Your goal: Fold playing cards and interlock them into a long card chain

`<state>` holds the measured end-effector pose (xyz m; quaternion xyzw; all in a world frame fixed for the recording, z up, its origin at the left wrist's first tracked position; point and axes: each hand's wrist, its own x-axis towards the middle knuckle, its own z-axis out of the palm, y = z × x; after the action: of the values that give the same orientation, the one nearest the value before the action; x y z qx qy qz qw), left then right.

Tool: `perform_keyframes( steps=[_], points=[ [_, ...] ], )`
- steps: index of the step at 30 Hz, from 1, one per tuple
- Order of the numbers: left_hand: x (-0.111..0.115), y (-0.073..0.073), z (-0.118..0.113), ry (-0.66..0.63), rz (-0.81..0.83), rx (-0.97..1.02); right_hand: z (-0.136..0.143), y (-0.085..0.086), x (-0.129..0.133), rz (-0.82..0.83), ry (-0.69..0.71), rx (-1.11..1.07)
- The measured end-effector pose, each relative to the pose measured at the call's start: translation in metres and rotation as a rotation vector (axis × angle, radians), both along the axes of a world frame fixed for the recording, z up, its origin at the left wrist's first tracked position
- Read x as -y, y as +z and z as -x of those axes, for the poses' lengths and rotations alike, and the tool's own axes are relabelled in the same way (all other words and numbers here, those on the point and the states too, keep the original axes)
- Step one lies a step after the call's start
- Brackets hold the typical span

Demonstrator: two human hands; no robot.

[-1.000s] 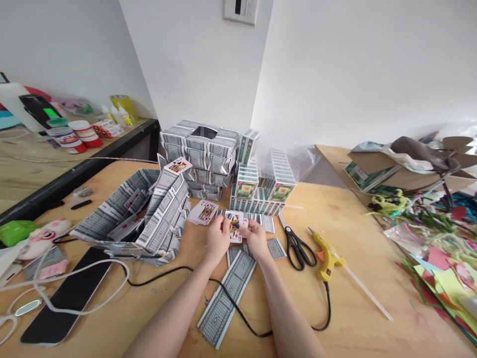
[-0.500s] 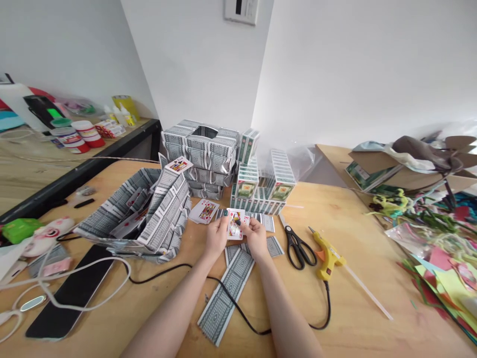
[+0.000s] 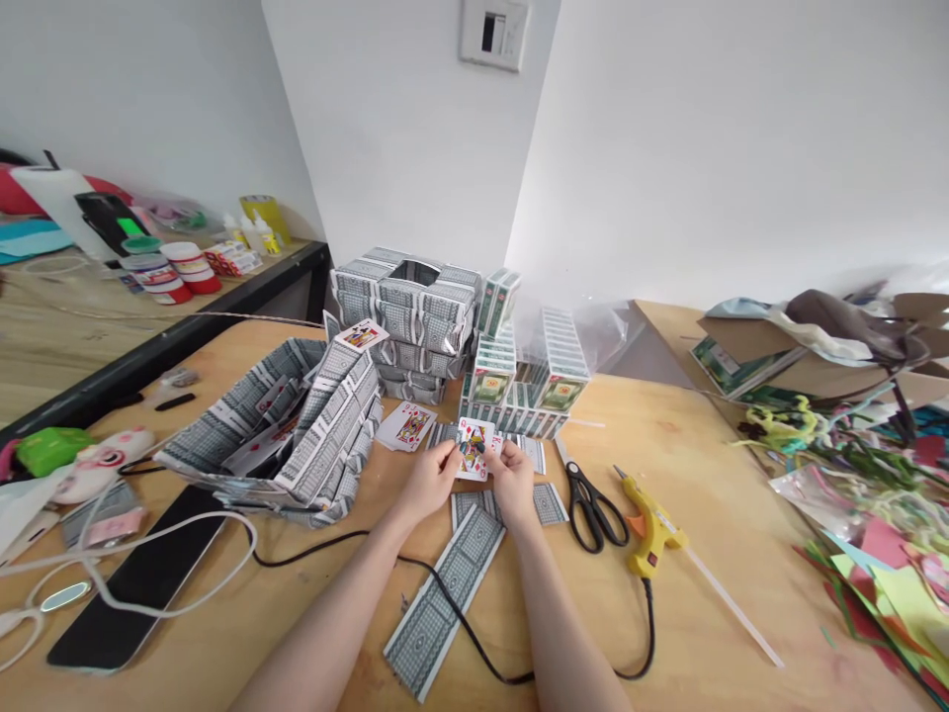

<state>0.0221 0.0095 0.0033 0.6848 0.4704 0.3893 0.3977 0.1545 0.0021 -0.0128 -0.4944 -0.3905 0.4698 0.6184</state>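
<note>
Between my two hands, over the middle of the wooden table, are a few playing cards (image 3: 473, 457), face up, with a red queen on top. My left hand (image 3: 434, 480) pinches their left side, and my right hand (image 3: 513, 480) grips the right side. Both thumbs, with dark nails, lie on the front of the top card. Beneath and behind the hands lie strips of joined cards (image 3: 445, 603), patterned backs up. A small pile of loose cards (image 3: 406, 426) sits just left of the hands, face up.
A card-covered basket (image 3: 215, 445) and stacked card boxes (image 3: 407, 307) stand at the left and back. Green card packs (image 3: 553, 366) rise behind the hands. Black scissors (image 3: 593, 504) and a yellow glue gun (image 3: 652, 524) lie right; its black cord (image 3: 474, 618) crosses under my forearms.
My left thumb has slid from the top card's upper left corner down toward its middle, near the right thumb. The view has tilted slightly upward.
</note>
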Motion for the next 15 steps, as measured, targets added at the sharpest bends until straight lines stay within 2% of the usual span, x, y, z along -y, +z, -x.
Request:
perform_keyframes(
  steps=[8,15],
  points=[
    [-0.0041,-0.0024,0.0047,0.030,-0.071,-0.099,-0.0003,-0.0048,-0.0032,0.019,-0.010,0.095],
    [-0.0070,-0.0032,0.0078,0.120,-0.111,-0.170,-0.0023,-0.0063,-0.0036,-0.034,0.028,0.177]
  ],
)
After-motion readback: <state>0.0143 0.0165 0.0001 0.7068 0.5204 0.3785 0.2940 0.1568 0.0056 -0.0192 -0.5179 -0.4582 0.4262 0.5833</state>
